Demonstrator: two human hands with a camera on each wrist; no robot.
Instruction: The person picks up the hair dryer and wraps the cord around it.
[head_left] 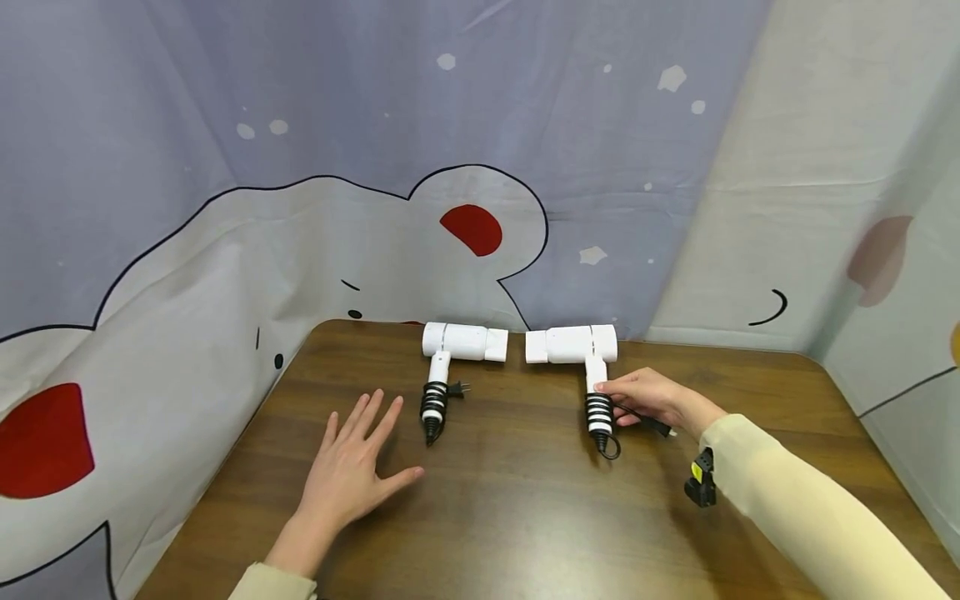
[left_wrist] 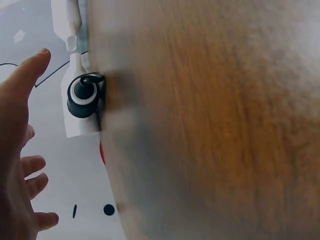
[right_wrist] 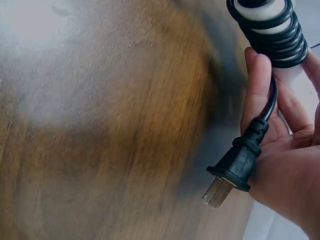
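Two white hair dryers lie at the far side of the table with their nozzles facing each other. My right hand (head_left: 651, 395) holds the right hair dryer (head_left: 570, 344) by its handle, thumb and fingers on either side. Black cord (right_wrist: 280, 42) is wound round that handle, and its two-pin plug (right_wrist: 234, 167) hangs beside the palm. The left hair dryer (head_left: 465, 342) has its cord wrapped the same way, with a plug (head_left: 457, 389) sticking out to the right. Just left of and nearer than it, my left hand (head_left: 352, 471) is spread, fingers straight, holding nothing.
The brown wooden table (head_left: 487, 525) has its far edge close behind both dryers. Right behind that edge hangs a printed curtain (head_left: 337, 250), which also runs along the left and right sides. A small black device (head_left: 702, 479) sits on my right wrist.
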